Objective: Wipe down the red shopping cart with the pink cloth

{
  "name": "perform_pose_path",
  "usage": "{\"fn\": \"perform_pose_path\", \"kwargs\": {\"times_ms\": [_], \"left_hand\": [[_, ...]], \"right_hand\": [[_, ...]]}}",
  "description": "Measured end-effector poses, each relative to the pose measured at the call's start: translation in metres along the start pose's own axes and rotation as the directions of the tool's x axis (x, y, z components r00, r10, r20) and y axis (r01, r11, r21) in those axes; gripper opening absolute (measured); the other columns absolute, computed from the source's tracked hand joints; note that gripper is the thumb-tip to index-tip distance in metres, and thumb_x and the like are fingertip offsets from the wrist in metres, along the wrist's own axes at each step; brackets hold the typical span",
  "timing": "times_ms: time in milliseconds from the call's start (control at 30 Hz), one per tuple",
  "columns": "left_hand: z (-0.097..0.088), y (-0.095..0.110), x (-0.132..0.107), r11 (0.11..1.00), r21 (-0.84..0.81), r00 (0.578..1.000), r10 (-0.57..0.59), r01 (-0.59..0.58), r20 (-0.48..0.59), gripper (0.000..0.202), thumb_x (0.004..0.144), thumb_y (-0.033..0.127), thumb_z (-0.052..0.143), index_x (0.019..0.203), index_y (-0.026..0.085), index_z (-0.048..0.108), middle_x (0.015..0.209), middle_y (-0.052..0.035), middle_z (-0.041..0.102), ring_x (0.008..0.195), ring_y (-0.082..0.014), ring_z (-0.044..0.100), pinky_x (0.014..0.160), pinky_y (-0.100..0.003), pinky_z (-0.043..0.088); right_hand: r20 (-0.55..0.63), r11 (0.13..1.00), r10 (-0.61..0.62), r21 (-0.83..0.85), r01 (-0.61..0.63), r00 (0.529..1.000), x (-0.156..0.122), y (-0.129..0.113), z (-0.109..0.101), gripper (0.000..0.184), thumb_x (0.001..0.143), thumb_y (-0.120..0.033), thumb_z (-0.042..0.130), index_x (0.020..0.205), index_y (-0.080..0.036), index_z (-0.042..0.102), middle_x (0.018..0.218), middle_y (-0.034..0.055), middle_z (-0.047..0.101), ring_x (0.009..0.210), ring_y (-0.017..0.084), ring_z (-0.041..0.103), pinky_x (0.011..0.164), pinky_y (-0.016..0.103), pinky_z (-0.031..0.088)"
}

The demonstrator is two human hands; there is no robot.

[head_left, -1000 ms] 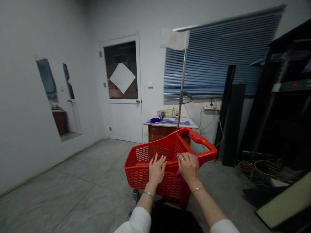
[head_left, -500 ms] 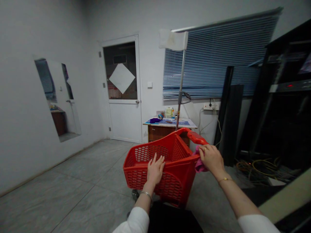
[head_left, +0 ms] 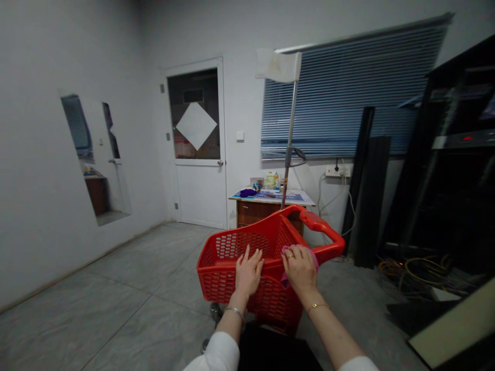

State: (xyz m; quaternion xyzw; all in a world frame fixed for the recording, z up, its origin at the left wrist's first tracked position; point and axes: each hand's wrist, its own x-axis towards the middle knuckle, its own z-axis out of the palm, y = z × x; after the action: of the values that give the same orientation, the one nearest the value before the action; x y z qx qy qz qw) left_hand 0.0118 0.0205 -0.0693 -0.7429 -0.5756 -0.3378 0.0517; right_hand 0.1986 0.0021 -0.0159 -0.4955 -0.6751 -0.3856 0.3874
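Pressing pink cloth (head_left: 285, 278) to red basket (head_left: 222, 286) — right hand (head_left: 300, 270) curled, left hand (head_left: 248, 273) spread

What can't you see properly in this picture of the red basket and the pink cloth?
The pink cloth: mostly hidden by the right hand, head view.
Wheels of the red shopping basket: mostly hidden under the basket, head view.
The small bottles: labels too small to read, head view.
The black equipment: cut off by the right edge, head view.

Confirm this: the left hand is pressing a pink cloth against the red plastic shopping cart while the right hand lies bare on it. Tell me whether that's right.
Not right: the hands are swapped. The head view shows the right hand pressing the pink cloth against the red plastic shopping cart, while the left hand lies bare on it.
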Motion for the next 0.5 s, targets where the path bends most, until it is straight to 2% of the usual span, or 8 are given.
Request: {"fn": "perform_pose_path", "kwargs": {"times_ms": [100, 200, 400, 500], "left_hand": [[-0.002, -0.002, -0.001, 1.0, -0.003, 1.0, 0.014, -0.014, -0.001, 0.041, 0.102, 0.04, 0.034, 0.139, 0.032, 0.048, 0.145, 0.0027, 0.05, 0.146, -0.0211, 0.022, 0.113, -0.045, 0.029], [-0.002, -0.003, -0.002, 1.0, -0.008, 1.0, 0.02, -0.02, 0.0, 0.04, 0.102, 0.039, 0.035, 0.139, 0.031, 0.048, 0.144, 0.0031, 0.051, 0.146, -0.0211, 0.023, 0.112, -0.044, 0.03], [0.0, -0.002, 0.0, 1.0, -0.003, 1.0, 0.016, -0.016, 0.0, 0.039, 0.102, 0.038, 0.036, 0.139, 0.033, 0.048, 0.143, 0.0029, 0.052, 0.146, -0.0204, 0.023, 0.112, -0.044, 0.031], [0.002, 0.0, 0.0, 1.0, -0.008, 1.0, 0.012, -0.012, -0.014, 0.039, 0.102, 0.039, 0.036, 0.139, 0.033, 0.048, 0.144, 0.0036, 0.051, 0.146, -0.0207, 0.023, 0.112, -0.045, 0.03]], "right_hand": [[-0.001, 0.998, -0.05, 0.023, 0.05, 0.999, 0.0, 0.002, -0.002, 0.017, 0.092, -0.024, 0.051, 0.093, -0.02, 0.068, 0.095, 0.0068, 0.066, 0.098, 0.02, 0.051, 0.093, 0.036, 0.036], [0.003, 0.998, -0.058, 0.02, 0.058, 0.998, 0.005, 0.031, -0.007, 0.02, 0.093, -0.026, 0.05, 0.093, -0.019, 0.068, 0.093, 0.0066, 0.066, 0.093, 0.019, 0.052, 0.087, 0.033, 0.036], [0.004, 0.985, 0.104, -0.136, -0.103, 0.995, 0.022, 0.115, -0.012, 0.027, 0.094, -0.033, 0.048, 0.086, -0.016, 0.069, 0.085, 0.0074, 0.064, 0.081, 0.019, 0.046, 0.073, 0.031, 0.033], [-0.054, 0.963, 0.185, -0.189, -0.192, 0.981, 0.022, 0.125, -0.01, 0.028, 0.093, -0.034, 0.049, 0.084, -0.016, 0.069, 0.086, 0.008, 0.064, 0.08, 0.019, 0.044, 0.07, 0.031, 0.031]]}}
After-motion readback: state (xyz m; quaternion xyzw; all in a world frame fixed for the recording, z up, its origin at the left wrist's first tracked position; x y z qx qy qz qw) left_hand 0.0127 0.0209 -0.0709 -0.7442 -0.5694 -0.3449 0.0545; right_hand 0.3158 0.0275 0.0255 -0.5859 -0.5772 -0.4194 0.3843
